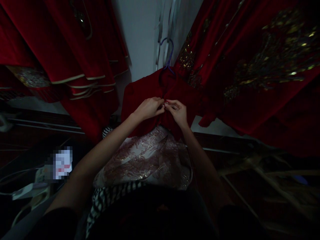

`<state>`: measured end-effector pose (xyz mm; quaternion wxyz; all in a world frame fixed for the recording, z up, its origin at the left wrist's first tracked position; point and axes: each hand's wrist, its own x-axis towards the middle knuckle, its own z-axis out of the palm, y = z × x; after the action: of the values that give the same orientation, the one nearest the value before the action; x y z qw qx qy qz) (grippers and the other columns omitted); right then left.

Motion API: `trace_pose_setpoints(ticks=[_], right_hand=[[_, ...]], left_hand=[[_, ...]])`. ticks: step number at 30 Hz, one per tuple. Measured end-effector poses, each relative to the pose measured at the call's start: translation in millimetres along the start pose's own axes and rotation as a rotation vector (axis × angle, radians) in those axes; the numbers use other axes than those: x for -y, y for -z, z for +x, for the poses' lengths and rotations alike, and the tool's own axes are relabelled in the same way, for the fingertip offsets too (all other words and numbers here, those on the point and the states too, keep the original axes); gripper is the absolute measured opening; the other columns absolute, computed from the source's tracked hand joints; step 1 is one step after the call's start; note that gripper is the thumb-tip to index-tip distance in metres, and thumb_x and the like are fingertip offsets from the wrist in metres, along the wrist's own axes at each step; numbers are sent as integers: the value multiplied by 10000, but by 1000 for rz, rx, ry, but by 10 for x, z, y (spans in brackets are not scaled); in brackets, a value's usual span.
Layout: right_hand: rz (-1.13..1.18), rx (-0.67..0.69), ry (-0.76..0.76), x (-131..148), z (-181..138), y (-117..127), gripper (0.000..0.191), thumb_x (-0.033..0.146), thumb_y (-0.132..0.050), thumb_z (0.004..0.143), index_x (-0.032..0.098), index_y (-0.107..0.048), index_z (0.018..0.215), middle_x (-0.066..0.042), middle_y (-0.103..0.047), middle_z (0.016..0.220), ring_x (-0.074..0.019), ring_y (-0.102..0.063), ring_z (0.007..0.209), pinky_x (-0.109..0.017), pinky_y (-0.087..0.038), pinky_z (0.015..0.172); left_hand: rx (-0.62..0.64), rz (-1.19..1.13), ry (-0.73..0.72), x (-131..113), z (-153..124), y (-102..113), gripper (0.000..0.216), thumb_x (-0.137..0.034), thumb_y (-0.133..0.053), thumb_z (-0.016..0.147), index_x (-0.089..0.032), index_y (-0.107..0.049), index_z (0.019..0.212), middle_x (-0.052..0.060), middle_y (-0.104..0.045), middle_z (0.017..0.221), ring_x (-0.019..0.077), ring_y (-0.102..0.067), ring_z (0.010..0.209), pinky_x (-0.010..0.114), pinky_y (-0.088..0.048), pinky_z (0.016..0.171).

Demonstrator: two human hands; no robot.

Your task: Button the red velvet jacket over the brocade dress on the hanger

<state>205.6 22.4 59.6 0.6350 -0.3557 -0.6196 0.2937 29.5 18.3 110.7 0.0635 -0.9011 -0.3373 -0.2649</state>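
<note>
A red jacket (142,90) hangs in front of me on a purple hanger (170,55), whose hook is up at the pale cupboard door. At the jacket's front opening, my left hand (150,108) and my right hand (178,110) meet with fingertips pinched close together. Both hands are closed on the front edge of the jacket. A tiny shiny spot shows between the fingertips, too small and dark to name. Below the jacket lies a pinkish brocade cloth (150,156) with a shiny raised pattern, over my lap.
Red garments with pale trim (90,60) hang at the left. Another red garment with gold sequins (270,56) hangs at the right. A blurred bright screen (62,163) lies at lower left beside a white cable. Wooden bars (270,180) stand at lower right.
</note>
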Motion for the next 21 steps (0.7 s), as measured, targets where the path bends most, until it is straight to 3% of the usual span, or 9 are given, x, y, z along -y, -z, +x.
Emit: trace_pose_setpoints(ticks=[9,21], right_hand=[[24,2,-3,69,-34,46,326,434,-764,700,225,-713,945,-33,-741,970,-175,-697,891,-377,-572,893],[21,51,0,84,-27,60,339,340,-797,668,200,-703,962,-33,-729,914,-151,-689,815,-333,-578,834]], left_hand=[[-150,-92,81,-93,-58,-68,208,-343,-518,893,-153,-602,868,66,-635,818,157,-578,687,264,-421,657],[-7,-35,-19,-18,-29,4,159,-267,-517,863,-144,-616,855,50,-624,800,143,-564,668,260,-391,617]])
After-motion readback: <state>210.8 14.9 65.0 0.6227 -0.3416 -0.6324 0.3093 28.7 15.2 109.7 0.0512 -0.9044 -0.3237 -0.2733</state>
